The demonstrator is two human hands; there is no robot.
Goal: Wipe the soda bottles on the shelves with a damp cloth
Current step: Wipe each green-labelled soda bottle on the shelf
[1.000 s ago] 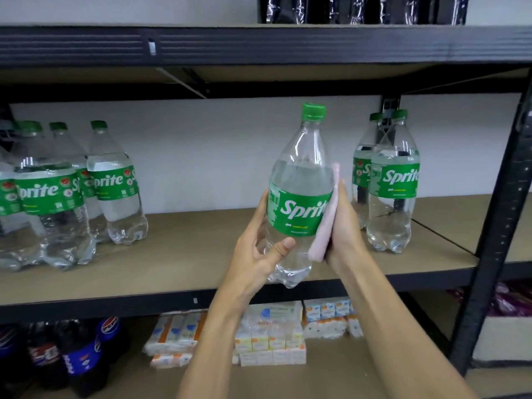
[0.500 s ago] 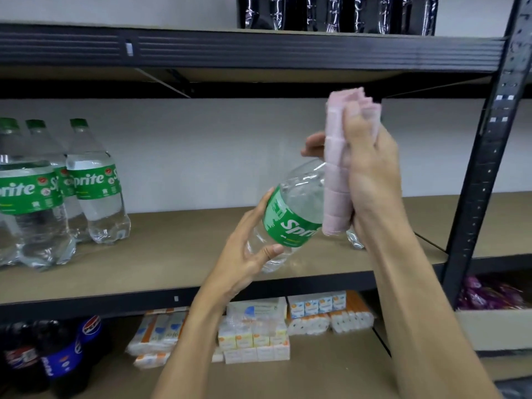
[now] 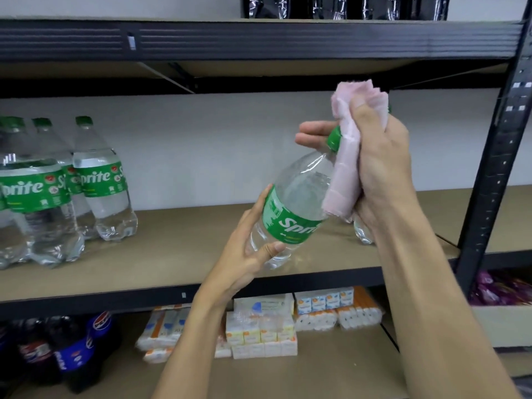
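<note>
Over shelf left grip clasps bottle; right grip clenches cloth, seemingly round neck

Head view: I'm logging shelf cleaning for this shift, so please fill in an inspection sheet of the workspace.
Surface: middle shelf board, brown, bare in front of the person.
Job's things: Sprite bottle tilted, green cap on; pink cloth against its neck; more Sprite bottles standing at left.
Clutter: tissue packs and Pepsi bottles on the shelf below.
Grippers: left hand grips the bottle's lower body; right hand holds the cloth against the neck.
Cables: nothing seen.
Surroundings: black steel upright at right; black shiny packs on the top shelf; white wall behind.
</note>
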